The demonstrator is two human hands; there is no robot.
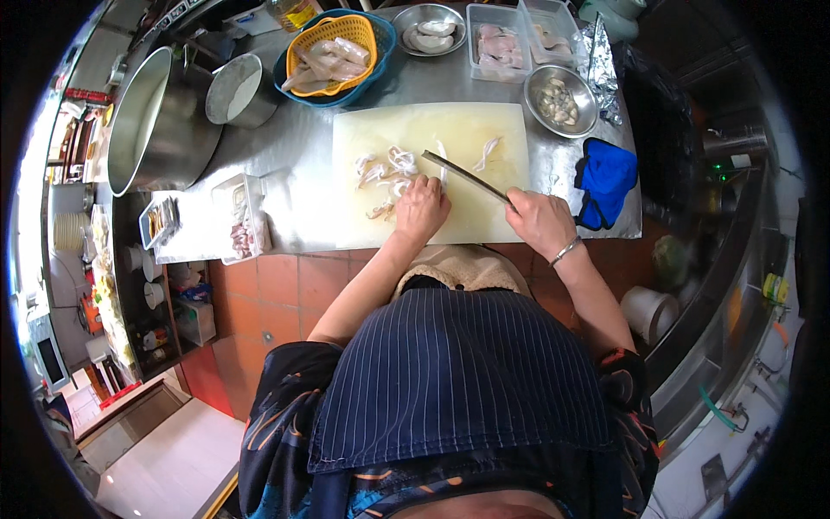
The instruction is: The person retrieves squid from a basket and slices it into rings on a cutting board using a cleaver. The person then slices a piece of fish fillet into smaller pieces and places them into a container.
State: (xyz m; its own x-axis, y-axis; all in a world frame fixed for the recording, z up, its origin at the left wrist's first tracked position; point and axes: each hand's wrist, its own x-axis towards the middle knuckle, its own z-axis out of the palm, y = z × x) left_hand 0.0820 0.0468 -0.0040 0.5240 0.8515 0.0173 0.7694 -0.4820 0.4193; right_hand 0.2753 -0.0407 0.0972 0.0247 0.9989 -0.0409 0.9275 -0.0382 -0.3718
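Note:
My right hand (537, 219) grips the handle of a knife (468, 175), whose blade points up and to the left above a plastic cutting board (369, 224). Close to the blade, my left hand (423, 204) rests on the board with its fingers bent, against a pale strip of squid (443, 165). Whether those fingers pinch the strip is hidden from above. Several cut squid pieces (402, 161) lie loose to the left of the knife. One more squid piece (487, 153) sits apart on the right side of the board.
Beyond the board stand a yellow basket of squid (371, 40), a steel bowl (462, 40) and clear tubs (526, 72). A shellfish bowl (529, 107) and blue cloth (607, 178) are at right. At left are a large pot (178, 130), a smaller pot (259, 104) and a plastic container (260, 214).

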